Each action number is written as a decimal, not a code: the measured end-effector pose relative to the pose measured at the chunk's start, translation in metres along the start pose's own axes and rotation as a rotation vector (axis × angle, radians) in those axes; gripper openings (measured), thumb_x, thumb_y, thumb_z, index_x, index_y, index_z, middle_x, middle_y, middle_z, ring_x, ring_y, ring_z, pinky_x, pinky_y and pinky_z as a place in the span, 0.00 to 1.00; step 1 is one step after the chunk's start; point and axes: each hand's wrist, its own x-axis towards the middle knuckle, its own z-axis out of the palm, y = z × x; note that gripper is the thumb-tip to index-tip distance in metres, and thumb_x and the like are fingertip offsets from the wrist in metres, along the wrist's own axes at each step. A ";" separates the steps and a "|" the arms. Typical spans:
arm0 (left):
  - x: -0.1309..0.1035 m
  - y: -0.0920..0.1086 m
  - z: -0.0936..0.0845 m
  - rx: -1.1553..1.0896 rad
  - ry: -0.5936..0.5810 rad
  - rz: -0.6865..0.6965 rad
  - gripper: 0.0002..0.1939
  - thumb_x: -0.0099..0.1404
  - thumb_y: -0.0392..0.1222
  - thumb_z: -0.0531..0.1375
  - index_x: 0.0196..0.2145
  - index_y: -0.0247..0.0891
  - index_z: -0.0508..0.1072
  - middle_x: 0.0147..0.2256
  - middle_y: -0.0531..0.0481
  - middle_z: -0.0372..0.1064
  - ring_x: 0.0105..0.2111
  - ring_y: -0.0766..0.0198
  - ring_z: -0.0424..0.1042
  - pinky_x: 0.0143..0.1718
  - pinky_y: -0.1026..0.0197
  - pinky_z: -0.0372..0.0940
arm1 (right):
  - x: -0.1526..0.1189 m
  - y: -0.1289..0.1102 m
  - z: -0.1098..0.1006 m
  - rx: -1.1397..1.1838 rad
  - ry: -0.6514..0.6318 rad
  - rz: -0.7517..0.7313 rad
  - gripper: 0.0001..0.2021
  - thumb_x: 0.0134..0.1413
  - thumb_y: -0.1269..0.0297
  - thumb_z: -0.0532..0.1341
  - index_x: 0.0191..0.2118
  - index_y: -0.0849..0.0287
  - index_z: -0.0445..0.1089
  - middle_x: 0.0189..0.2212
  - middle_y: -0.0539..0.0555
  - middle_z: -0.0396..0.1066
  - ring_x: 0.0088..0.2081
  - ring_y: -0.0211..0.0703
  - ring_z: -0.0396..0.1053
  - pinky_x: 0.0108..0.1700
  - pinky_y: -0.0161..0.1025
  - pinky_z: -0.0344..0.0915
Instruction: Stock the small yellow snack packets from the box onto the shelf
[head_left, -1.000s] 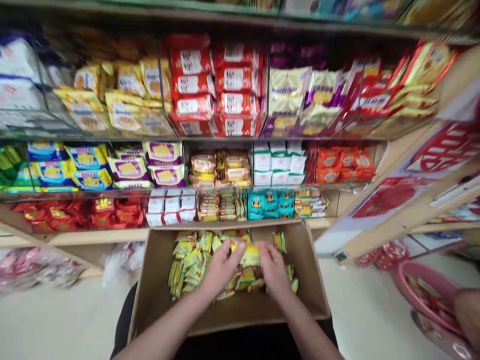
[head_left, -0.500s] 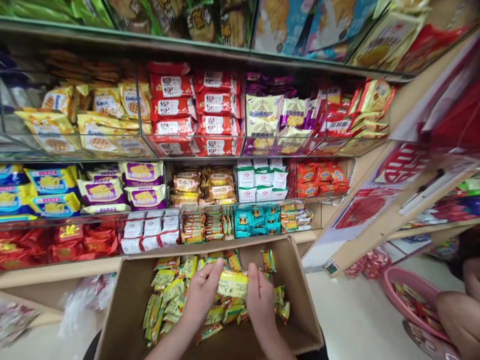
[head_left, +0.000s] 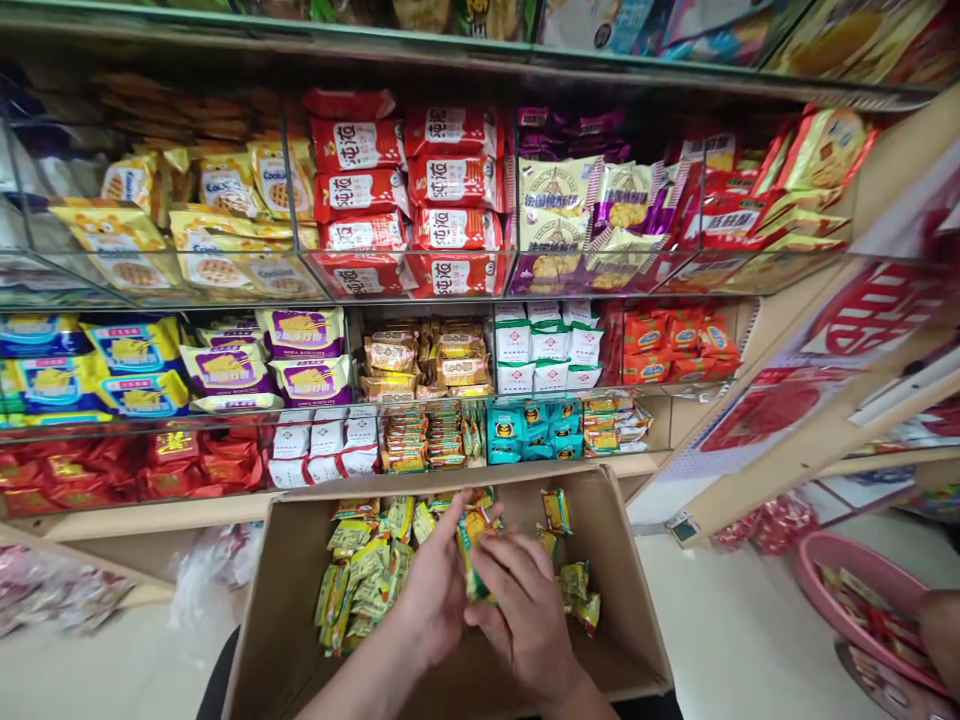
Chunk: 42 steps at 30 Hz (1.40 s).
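Note:
Small yellow-green snack packets (head_left: 367,575) lie loose in an open cardboard box (head_left: 281,600). Above the middle of the box, my left hand (head_left: 435,590) is closed around the left side of a few packets (head_left: 474,535). My right hand (head_left: 521,600) lies against their right side, fingers bent over them, so the packets sit between both hands. How many there are is hidden by the fingers. A few more packets (head_left: 579,590) rest at the box's right side.
Glass-fronted shelves (head_left: 420,300) of wrapped biscuits stand behind the box. A pink basin (head_left: 817,570) with packets is on the floor at the right, beside part of another person (head_left: 941,630). Clear plastic bags (head_left: 206,590) hang at the lower left.
The held packets have turned from lying crosswise between my fingertips to nearly upright. My right hand has moved over them, close to my left. The view has shifted, putting the box slightly further right.

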 end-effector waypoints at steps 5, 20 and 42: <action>0.004 0.010 -0.012 -0.063 -0.115 0.051 0.19 0.58 0.49 0.54 0.46 0.42 0.63 0.42 0.46 0.68 0.34 0.61 0.71 0.34 0.59 0.65 | -0.004 -0.010 -0.008 0.223 0.163 0.465 0.07 0.54 0.68 0.51 0.35 0.59 0.66 0.33 0.55 0.66 0.37 0.42 0.64 0.39 0.40 0.62; 0.004 -0.009 -0.038 0.541 -0.009 0.282 0.20 0.49 0.45 0.62 0.40 0.37 0.71 0.37 0.47 0.71 0.40 0.61 0.66 0.44 0.60 0.57 | -0.006 -0.004 0.008 0.649 -0.092 0.870 0.16 0.48 0.59 0.58 0.43 0.61 0.65 0.32 0.55 0.69 0.34 0.41 0.66 0.35 0.36 0.63; -0.012 0.071 -0.080 0.914 0.171 0.622 0.13 0.56 0.48 0.55 0.32 0.36 0.73 0.29 0.50 0.71 0.30 0.65 0.67 0.34 0.65 0.61 | 0.071 0.017 0.004 0.406 -0.642 0.611 0.14 0.48 0.60 0.57 0.41 0.58 0.67 0.32 0.50 0.69 0.30 0.38 0.65 0.31 0.33 0.61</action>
